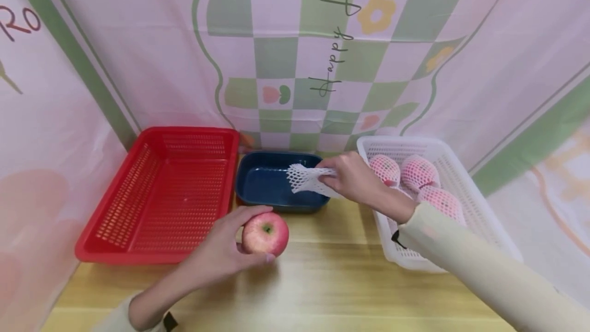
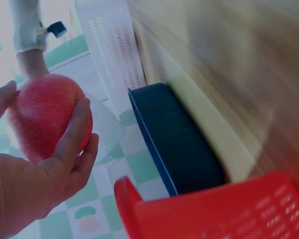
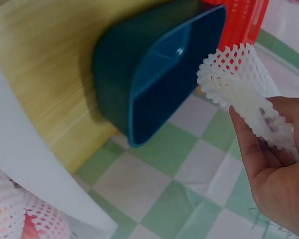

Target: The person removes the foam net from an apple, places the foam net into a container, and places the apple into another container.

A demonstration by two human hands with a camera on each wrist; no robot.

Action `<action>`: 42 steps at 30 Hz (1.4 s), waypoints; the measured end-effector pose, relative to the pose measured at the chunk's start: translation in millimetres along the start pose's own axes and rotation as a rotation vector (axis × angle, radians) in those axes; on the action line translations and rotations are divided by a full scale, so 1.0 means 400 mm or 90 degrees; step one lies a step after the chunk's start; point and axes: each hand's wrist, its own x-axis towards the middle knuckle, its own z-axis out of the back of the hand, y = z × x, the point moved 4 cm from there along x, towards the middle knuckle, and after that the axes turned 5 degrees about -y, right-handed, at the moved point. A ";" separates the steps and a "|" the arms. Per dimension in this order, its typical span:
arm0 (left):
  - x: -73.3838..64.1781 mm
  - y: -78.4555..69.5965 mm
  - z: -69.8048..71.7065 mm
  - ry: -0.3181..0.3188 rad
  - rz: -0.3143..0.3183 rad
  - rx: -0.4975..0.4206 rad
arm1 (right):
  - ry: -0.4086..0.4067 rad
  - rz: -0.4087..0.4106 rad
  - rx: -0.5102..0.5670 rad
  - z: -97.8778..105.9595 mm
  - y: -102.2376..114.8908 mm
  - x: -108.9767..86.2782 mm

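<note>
A red apple (image 1: 266,234) without any net around it is held by my left hand (image 1: 221,250), thumb on one side and fingers on the other, above the table in front of the blue dish. In the left wrist view the fingers curl round the apple (image 2: 47,117). My right hand (image 1: 352,178) pinches a white foam fruit net (image 1: 304,178) over the right part of the dark blue dish (image 1: 262,196). The right wrist view shows the net (image 3: 239,84) hanging limp from the fingers, its open mesh end pointing away from the hand.
A red plastic basket (image 1: 184,193) stands at the left. The white basket (image 1: 488,219) on the right holds several apples in foam nets (image 1: 419,172), partly hidden by my right arm. A wooden table (image 1: 322,281) lies under everything, and a checkered cloth (image 1: 276,58) hangs behind.
</note>
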 end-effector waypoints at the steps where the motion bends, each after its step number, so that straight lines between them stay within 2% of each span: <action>1: 0.002 -0.002 0.004 0.001 0.003 0.004 | 0.011 -0.011 0.001 -0.006 -0.009 0.007; 9: 0.020 -0.014 0.044 0.038 0.055 -0.012 | 0.043 -0.045 0.012 -0.042 -0.059 0.065; 13: 0.031 -0.017 0.074 0.037 0.066 -0.007 | 0.074 -0.062 0.020 -0.061 -0.068 0.089; 19: 0.041 -0.016 0.125 0.030 0.123 0.022 | 0.122 -0.091 0.026 -0.098 -0.079 0.114; 24: 0.052 -0.014 0.168 0.027 0.134 0.024 | 0.141 -0.098 0.020 -0.129 -0.094 0.122; 30: 0.083 0.019 0.228 0.018 0.180 -0.021 | 0.166 -0.115 0.030 -0.153 -0.102 0.128; 36: 0.121 0.050 0.280 0.002 0.218 -0.075 | 0.156 -0.126 0.025 -0.176 -0.109 0.138; 39: 0.139 0.067 0.300 -0.011 0.232 -0.077 | 0.151 -0.117 0.030 -0.188 -0.110 0.140; 42: 0.157 0.087 0.317 -0.031 0.236 -0.053 | 0.158 -0.112 0.048 -0.200 -0.109 0.140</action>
